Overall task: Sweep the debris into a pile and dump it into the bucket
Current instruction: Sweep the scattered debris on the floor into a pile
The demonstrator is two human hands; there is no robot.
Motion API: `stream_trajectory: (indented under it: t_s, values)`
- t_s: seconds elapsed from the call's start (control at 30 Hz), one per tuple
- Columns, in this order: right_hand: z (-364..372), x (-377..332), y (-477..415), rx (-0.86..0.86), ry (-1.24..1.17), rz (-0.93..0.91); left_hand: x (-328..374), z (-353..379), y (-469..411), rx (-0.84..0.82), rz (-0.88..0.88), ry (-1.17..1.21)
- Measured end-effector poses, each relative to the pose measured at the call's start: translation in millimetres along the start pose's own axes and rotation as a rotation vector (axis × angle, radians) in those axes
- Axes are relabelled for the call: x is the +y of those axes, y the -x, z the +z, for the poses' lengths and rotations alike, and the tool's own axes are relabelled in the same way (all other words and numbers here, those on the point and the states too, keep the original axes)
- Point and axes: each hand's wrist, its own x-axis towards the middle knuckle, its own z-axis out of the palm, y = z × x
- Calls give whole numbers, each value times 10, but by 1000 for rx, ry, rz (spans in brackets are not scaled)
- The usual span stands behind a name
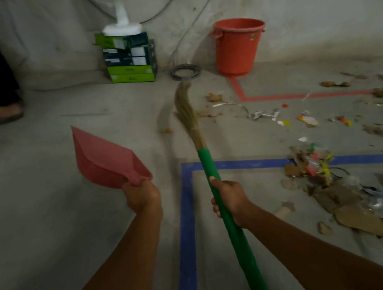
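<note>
My right hand (231, 201) wraps the green handle of the broom (208, 166), straw head blurred near the floor. My left hand (141, 195) grips the pink dustpan (102, 158). Debris (319, 166), cardboard scraps and coloured bits, lies scattered right. Orange bucket (237, 46) stands against the wall.

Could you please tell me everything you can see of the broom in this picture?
The broom has a long green handle, seemingly plastic-covered, and a bound bundle of tan grass-like bristles, slightly blurred. It slants away from the person, bristles toward the far wall, left of the scattered debris. The right hand grips the handle around its middle. Whether the tips touch the floor is unclear.
</note>
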Motion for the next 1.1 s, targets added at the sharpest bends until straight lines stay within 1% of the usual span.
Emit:
stream_trajectory:
  t_s: [0.07, 0.1, 0.13, 0.2, 0.3, 0.37, 0.43, 0.5, 0.57, 0.7, 0.83, 0.9, 0.97, 1.03, 1.1]
  values:
    - [367, 91, -60, -133, 20, 36, 134, -366, -29, 43, 63, -15]
    - [535, 133, -79, -199, 42, 54, 175, -526, -77, 28, 82, -30]
    - [690, 174, -92, -260, 74, 73, 176, -676, -154, 22, 105, -67]
    - [937, 252, -120, -361, 158, 129, 118, -920, -358, 64, 115, -118]
    - [1090, 420, -248, -476, 232, 303, -40, -1165, -611, 171, 90, -134]
    - [1046, 541, -389, -485, 224, 389, -213, -1265, -759, 251, 87, -120]
    - [922, 601, -528, -416, 171, 399, -312, -1327, -798, 224, 109, -142]
    - [728, 589, -615, -309, 79, 379, -114, -1291, -518, 157, 123, -185]
    - [473, 556, -720, -142, -26, 335, -42, -1166, -401, 59, 118, -185]
    - [-77, 513, -986, 237, -155, 254, 21, -783, -318, -56, 109, -147]
    - [-371, 549, -1048, 452, -155, 202, 49, -418, -188, -151, 91, -95]
    - [-424, 582, -1031, 511, -146, 153, 13, -236, -110, -209, 94, -97]
    - [-434, 588, -979, 516, -117, 79, -16, -80, -33, -267, 91, -87]
    - [-404, 588, -938, 457, -61, 10, -23, 26, 20, -308, 92, -85]
    - [-346, 570, -923, 315, 49, 9, -13, 84, 55, -328, 101, -96]
